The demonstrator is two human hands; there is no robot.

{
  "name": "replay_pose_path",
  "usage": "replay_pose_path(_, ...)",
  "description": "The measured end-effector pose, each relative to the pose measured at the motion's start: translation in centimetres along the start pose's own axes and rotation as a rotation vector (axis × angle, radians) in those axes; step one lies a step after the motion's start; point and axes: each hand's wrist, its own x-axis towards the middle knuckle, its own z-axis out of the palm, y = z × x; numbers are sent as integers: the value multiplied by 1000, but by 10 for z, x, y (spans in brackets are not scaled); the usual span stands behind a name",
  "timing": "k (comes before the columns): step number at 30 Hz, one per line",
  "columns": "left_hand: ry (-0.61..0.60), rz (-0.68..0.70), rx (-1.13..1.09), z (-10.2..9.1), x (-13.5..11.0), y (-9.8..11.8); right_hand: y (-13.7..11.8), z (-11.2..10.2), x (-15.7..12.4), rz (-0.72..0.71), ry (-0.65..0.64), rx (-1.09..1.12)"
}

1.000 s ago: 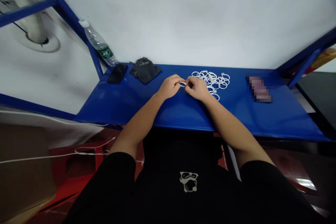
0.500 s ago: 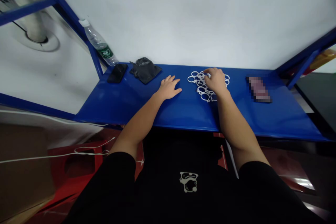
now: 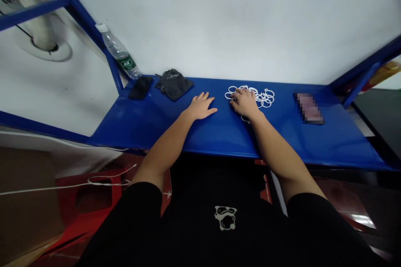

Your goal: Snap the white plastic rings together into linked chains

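Note:
Several white plastic rings (image 3: 266,98) with small knobs lie in a loose, overlapping pile on the blue tabletop (image 3: 225,137). Over the left part of the pile rests my right hand (image 3: 245,103), palm down with its fingers spread, hiding some of the rings under it. Whether any ring is gripped beneath the palm does not show, but the fingers look apart. My left hand (image 3: 201,106) lies flat on the tabletop to the left of the rings, fingers spread and holding nothing.
A black crumpled pouch (image 3: 174,84) sits beyond my left hand. Farther left are a black phone (image 3: 140,87) and a water bottle (image 3: 120,54) leaning on the blue frame. At the right lies a blurred-out pinkish rectangular item (image 3: 309,108). A white wall (image 3: 225,29) closes the back.
My right hand has shifted left and slightly nearer across the pile, its fingers now spread. Rings on the right side are uncovered. My left hand has stayed in place.

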Motion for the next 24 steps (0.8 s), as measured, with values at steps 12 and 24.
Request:
replay_pose_path(12, 145, 90, -95, 2, 2, 1, 4, -6, 1, -54, 125, 86)
replay_pose_path(24, 476, 249, -214, -10, -4, 22, -51, -15, -12, -138, 82, 469)
